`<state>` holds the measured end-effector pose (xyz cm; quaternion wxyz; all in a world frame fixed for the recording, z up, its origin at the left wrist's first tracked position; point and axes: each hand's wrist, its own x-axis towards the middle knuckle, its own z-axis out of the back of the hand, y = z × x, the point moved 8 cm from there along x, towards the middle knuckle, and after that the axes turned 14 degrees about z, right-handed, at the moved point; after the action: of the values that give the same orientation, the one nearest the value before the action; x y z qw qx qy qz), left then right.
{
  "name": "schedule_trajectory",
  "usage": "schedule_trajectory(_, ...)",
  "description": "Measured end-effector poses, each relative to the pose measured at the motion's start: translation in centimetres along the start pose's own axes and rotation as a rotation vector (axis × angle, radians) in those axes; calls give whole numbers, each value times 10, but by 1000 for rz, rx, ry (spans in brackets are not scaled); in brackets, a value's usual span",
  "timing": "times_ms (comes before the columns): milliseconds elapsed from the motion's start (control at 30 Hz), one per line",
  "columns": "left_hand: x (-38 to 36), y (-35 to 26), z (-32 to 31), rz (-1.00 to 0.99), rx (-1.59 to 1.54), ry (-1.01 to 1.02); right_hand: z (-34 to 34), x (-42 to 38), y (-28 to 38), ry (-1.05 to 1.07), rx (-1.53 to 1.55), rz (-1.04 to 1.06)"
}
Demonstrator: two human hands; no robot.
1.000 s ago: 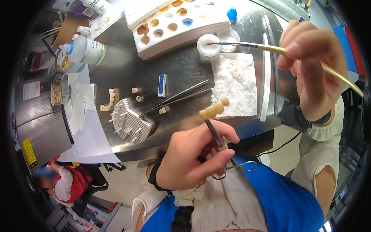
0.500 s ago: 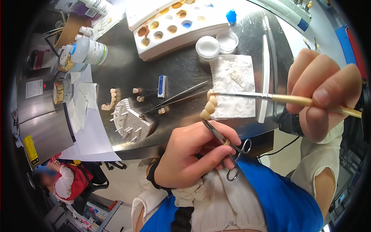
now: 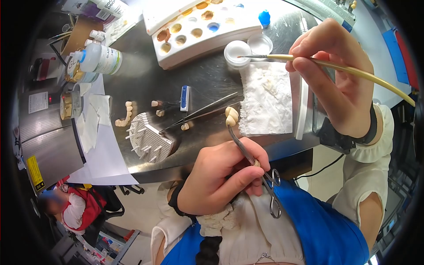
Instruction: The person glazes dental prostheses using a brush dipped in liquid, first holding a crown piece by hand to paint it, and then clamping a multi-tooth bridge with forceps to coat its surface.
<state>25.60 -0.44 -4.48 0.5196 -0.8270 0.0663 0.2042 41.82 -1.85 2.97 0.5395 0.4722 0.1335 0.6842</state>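
Note:
My left hand [image 3: 221, 174] is closed around a pair of hemostat forceps [image 3: 244, 150], whose ring handles point toward my body. In the forceps' tip sits a dental bridge of tooth-coloured crowns [image 3: 231, 115], held up over the bench beside a white tissue [image 3: 267, 99]. My right hand [image 3: 333, 75] pinches a fine paintbrush [image 3: 327, 64] with a pale wooden handle. The brush's dark tip lies over a small round white jar [image 3: 237, 54], with an open clear-rimmed lid [image 3: 259, 47] right beside it.
A white palette [image 3: 203, 35] with coloured wells stands at the back. Left lie another bridge [image 3: 125, 115], a pegged firing tray [image 3: 150, 139], tweezers [image 3: 198, 112] and loose crowns. Glaze bottles [image 3: 101, 59] stand far left. A person [image 3: 73, 207] sits in the lower left.
My right hand has moved the brush up and away from the bridge to the white jar. My left hand has turned the forceps, so the bridge now shows at another angle.

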Motion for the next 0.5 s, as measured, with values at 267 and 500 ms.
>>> schedule_trajectory(267, 1, -1, -1, -57, 43, -5, -2, -1, -7, -11, 11, -48)
schedule_trajectory(500, 1, -1, -1, -77, 50, -7, 1, -2, -2, -77, 42, 43)
